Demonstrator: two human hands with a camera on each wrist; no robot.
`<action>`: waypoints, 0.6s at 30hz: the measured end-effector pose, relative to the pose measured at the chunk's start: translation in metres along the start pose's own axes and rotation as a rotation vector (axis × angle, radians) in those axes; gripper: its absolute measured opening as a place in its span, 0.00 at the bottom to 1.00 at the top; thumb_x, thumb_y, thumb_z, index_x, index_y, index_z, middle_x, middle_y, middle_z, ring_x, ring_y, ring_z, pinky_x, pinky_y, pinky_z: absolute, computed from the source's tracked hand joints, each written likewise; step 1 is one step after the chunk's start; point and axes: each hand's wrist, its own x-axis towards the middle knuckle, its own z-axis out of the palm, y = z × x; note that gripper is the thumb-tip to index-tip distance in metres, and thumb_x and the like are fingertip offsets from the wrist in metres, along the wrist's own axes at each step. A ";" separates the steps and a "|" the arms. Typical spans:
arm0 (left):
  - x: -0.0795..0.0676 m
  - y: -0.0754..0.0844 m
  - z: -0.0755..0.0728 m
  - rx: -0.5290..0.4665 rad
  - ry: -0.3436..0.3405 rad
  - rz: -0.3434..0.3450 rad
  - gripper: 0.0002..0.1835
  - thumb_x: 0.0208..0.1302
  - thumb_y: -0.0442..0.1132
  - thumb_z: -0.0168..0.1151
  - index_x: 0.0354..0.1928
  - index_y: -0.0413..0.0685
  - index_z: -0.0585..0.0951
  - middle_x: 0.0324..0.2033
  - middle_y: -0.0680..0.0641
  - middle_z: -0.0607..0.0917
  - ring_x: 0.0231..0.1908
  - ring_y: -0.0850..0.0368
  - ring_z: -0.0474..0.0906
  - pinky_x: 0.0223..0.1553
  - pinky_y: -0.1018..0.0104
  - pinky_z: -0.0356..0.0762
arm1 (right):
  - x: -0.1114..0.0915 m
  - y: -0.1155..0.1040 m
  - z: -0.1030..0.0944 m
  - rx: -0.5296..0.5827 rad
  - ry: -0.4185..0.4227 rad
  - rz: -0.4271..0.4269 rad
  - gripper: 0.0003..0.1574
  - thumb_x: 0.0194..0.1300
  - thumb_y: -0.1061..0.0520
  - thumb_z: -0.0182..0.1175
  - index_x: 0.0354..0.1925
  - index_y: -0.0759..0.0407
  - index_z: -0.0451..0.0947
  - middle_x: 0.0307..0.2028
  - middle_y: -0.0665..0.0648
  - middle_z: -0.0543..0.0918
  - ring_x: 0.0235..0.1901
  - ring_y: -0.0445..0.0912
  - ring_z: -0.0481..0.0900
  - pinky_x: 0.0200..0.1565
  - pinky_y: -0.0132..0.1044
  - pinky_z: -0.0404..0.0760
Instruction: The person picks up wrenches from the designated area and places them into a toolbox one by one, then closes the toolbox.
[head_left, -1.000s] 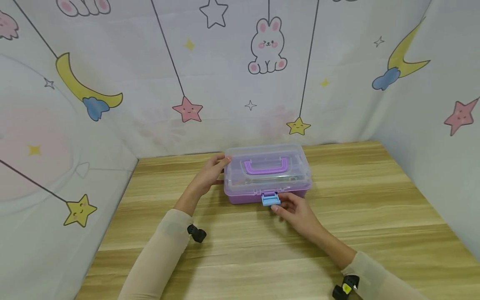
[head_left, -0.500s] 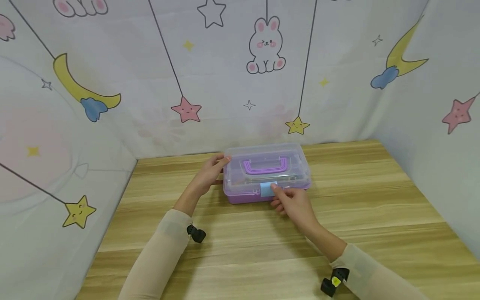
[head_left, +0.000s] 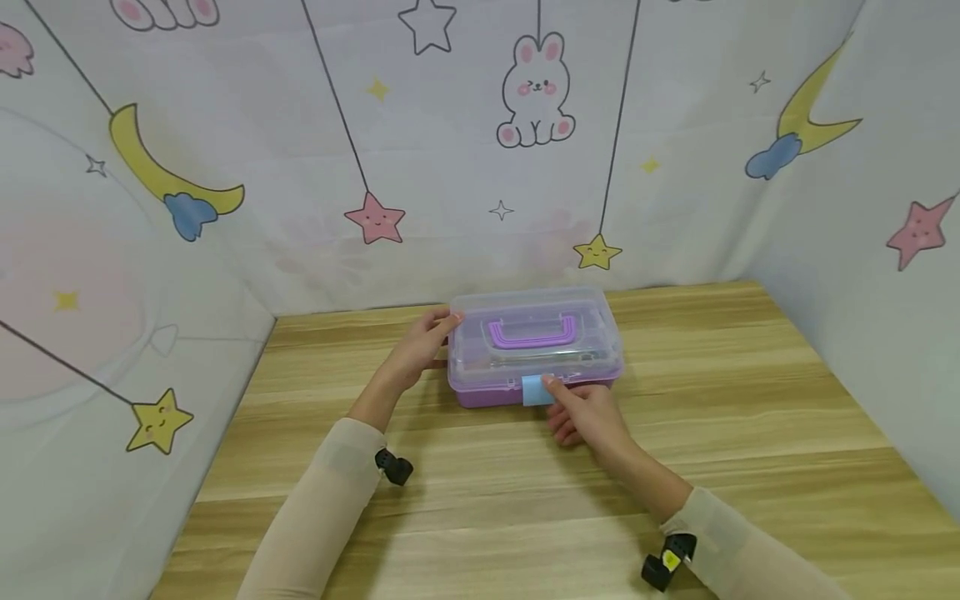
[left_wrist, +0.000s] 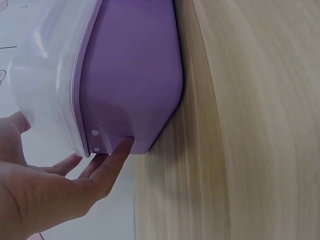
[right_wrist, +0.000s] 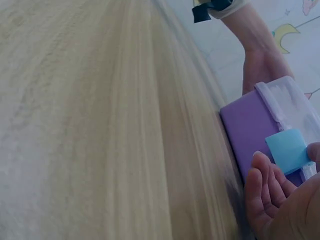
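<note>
A purple storage box (head_left: 491,398) with a clear lid (head_left: 465,333) and a purple carrying handle (head_left: 534,340) stands upright near the back of the table, lid down. A thin object, its kind unclear, shows dimly through the lid. My left hand (head_left: 412,350) rests on the box's left end; in the left wrist view its thumb touches the lid and its fingertips (left_wrist: 125,144) touch the purple wall. At the front, my right hand (head_left: 596,417) presses its thumb on a light blue latch (right_wrist: 288,151). Its other fingers curl loosely below, holding nothing.
The wood-grain table (head_left: 480,508) reaches toward me in front of the box. Behind it hangs a white cloth backdrop (head_left: 450,142) printed with stars, moons and a bunny, and similar cloth walls flank both sides. Small black cameras sit on both wrists.
The blue latch has swung from sticking outward to lying against the lid rim and front, ending slightly lower. My right thumb moved from beneath it onto its face. My left hand stayed put.
</note>
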 end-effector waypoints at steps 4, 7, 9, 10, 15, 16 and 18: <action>0.001 -0.001 0.000 0.000 0.019 -0.004 0.42 0.77 0.63 0.59 0.81 0.47 0.62 0.75 0.39 0.68 0.71 0.38 0.69 0.63 0.37 0.79 | 0.003 -0.003 -0.002 0.040 -0.081 0.042 0.43 0.70 0.31 0.66 0.32 0.73 0.84 0.23 0.60 0.86 0.18 0.46 0.83 0.24 0.39 0.87; 0.001 -0.003 0.000 -0.004 0.039 -0.002 0.43 0.75 0.64 0.60 0.80 0.46 0.62 0.75 0.40 0.68 0.71 0.38 0.69 0.62 0.37 0.80 | 0.006 -0.004 -0.004 0.097 -0.153 0.086 0.42 0.72 0.32 0.65 0.36 0.74 0.83 0.26 0.61 0.88 0.22 0.47 0.86 0.28 0.39 0.89; 0.001 -0.004 0.000 -0.006 0.055 0.003 0.43 0.74 0.64 0.62 0.79 0.46 0.64 0.74 0.40 0.69 0.72 0.39 0.68 0.61 0.38 0.81 | 0.008 -0.004 -0.005 0.133 -0.190 0.112 0.41 0.72 0.34 0.65 0.40 0.75 0.83 0.29 0.63 0.89 0.26 0.49 0.88 0.31 0.39 0.90; 0.000 -0.005 0.000 -0.008 0.063 0.007 0.42 0.74 0.64 0.62 0.78 0.46 0.65 0.74 0.41 0.70 0.72 0.39 0.68 0.61 0.38 0.81 | 0.008 -0.004 -0.006 0.145 -0.200 0.120 0.41 0.73 0.34 0.65 0.42 0.77 0.82 0.30 0.63 0.89 0.27 0.49 0.89 0.33 0.40 0.90; 0.002 -0.008 0.001 -0.009 0.088 0.024 0.38 0.73 0.64 0.63 0.73 0.46 0.71 0.70 0.43 0.74 0.71 0.41 0.68 0.60 0.38 0.82 | 0.010 -0.004 -0.003 0.216 -0.222 0.118 0.39 0.75 0.40 0.63 0.48 0.81 0.80 0.31 0.62 0.89 0.31 0.49 0.90 0.38 0.39 0.91; 0.002 -0.008 0.002 -0.008 0.087 0.026 0.38 0.73 0.64 0.63 0.72 0.46 0.72 0.70 0.43 0.74 0.71 0.41 0.68 0.60 0.38 0.82 | 0.010 -0.004 -0.002 0.220 -0.219 0.108 0.38 0.76 0.41 0.62 0.48 0.81 0.79 0.31 0.62 0.89 0.31 0.48 0.90 0.38 0.39 0.91; 0.004 -0.007 0.002 0.007 0.081 0.028 0.39 0.73 0.66 0.63 0.73 0.47 0.72 0.71 0.43 0.74 0.72 0.41 0.68 0.59 0.39 0.83 | 0.009 -0.003 -0.001 0.210 -0.213 0.085 0.38 0.78 0.41 0.61 0.47 0.81 0.79 0.30 0.61 0.89 0.30 0.47 0.89 0.38 0.39 0.91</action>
